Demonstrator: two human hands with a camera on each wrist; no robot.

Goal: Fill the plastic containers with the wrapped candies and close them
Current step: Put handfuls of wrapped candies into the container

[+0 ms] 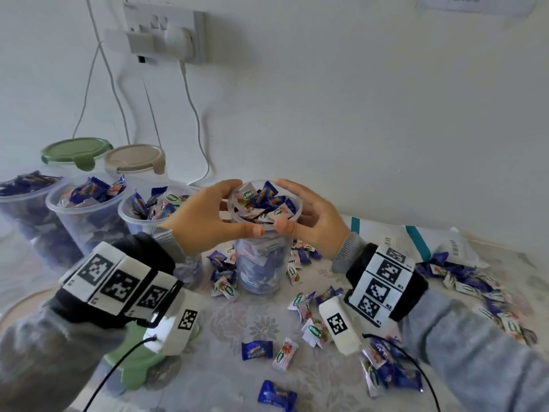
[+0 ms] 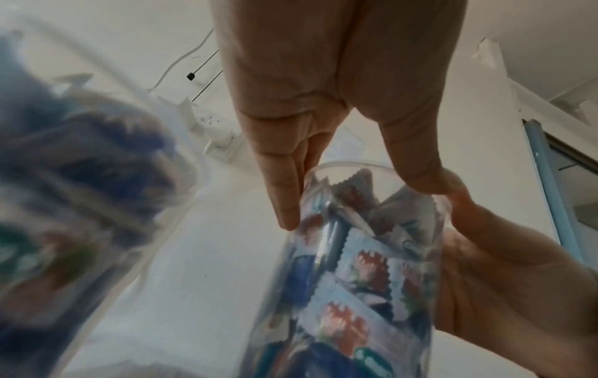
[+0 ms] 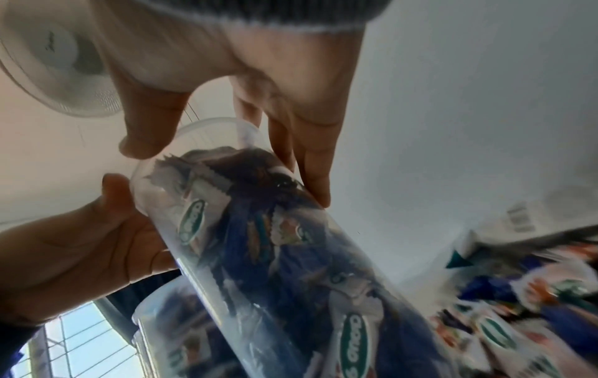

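Note:
A tall clear container (image 1: 258, 263) packed to the rim with blue and white wrapped candies (image 1: 263, 203) stands at the table's middle. My left hand (image 1: 246, 207) grips its rim from the left, thumb on the near edge and fingers over the far edge. Mirroring it, my right hand (image 1: 280, 205) grips the rim from the right. The left wrist view shows the container (image 2: 356, 268) between the left hand (image 2: 356, 202) and the right hand's palm (image 2: 501, 281). In the right wrist view, the right hand (image 3: 229, 174) clasps the container (image 3: 275, 255). No lid is on it.
Three open containers (image 1: 86, 209) heaped with candies stand in a row at the left. Behind them are a green lid (image 1: 75, 150) and a beige lid (image 1: 135, 159). Another green lid (image 1: 133, 361) lies under my left wrist. Loose candies (image 1: 475, 286) litter the cloth; a white bag (image 1: 401, 233) lies at the right.

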